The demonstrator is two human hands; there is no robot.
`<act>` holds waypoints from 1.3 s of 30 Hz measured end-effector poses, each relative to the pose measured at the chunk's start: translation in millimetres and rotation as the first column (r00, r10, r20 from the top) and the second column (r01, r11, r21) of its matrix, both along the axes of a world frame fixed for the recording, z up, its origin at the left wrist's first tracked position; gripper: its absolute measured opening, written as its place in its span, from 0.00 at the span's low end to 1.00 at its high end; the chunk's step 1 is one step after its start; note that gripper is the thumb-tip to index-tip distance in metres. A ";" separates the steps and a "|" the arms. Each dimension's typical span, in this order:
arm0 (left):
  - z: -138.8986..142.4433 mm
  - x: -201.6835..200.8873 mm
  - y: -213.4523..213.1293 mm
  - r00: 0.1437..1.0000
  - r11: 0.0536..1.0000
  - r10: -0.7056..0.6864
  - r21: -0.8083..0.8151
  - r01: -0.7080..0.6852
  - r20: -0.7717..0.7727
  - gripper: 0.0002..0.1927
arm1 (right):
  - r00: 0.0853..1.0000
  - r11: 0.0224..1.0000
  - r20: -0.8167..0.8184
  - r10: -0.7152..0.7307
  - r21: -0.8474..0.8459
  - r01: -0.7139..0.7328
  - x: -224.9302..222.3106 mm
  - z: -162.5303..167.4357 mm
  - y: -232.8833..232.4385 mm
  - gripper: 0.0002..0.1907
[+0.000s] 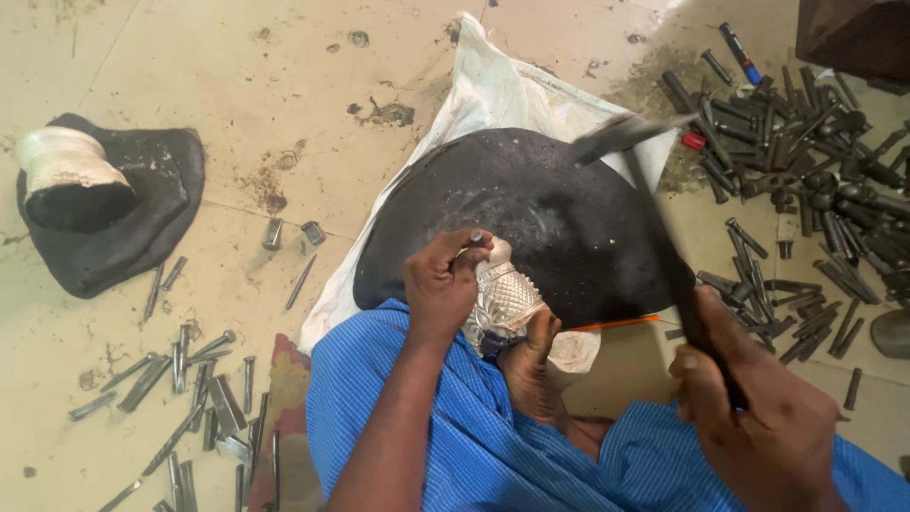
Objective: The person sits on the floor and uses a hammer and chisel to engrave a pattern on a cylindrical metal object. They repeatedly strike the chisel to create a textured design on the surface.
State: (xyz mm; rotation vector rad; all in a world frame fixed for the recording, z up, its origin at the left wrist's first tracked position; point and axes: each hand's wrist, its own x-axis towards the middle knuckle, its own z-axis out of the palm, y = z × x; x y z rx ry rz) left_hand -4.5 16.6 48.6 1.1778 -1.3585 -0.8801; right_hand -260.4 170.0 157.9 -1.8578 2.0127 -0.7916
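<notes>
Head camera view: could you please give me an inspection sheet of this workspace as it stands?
Surface: pale tiled floor, stained and dusty.
Job's things: patterned silver metal piece resting on a black domed block over a white cloth, braced by a foot; a small punch stands on the piece.
Clutter: loose metal punches at lower left; a larger dark pile at right; a black mound with a white piece on it at left; an orange pencil.
Grippers: left hand holds the punch; right hand grips a hammer, raised and motion-blurred.
Cables: nothing seen.
Surroundings: blue garment over the lap.
</notes>
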 end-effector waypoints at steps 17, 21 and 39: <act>14.4 -7.8 -17.7 0.928 0.971 -0.237 0.070 0.227 0.288 0.12 | 0.998 0.991 0.068 -0.016 0.135 0.007 -18.2 -29.8 8.1 0.28; 15.5 -7.9 -20.2 0.899 0.969 -0.237 0.023 0.246 0.367 0.11 | 0.998 0.964 0.011 0.056 0.260 -0.057 -9.1 -17.0 -8.5 0.28; 16.1 -7.5 -18.0 0.906 0.972 -0.236 0.092 0.217 0.351 0.10 | 0.908 0.948 0.272 -0.319 0.084 0.308 -4.3 20.3 -8.6 0.26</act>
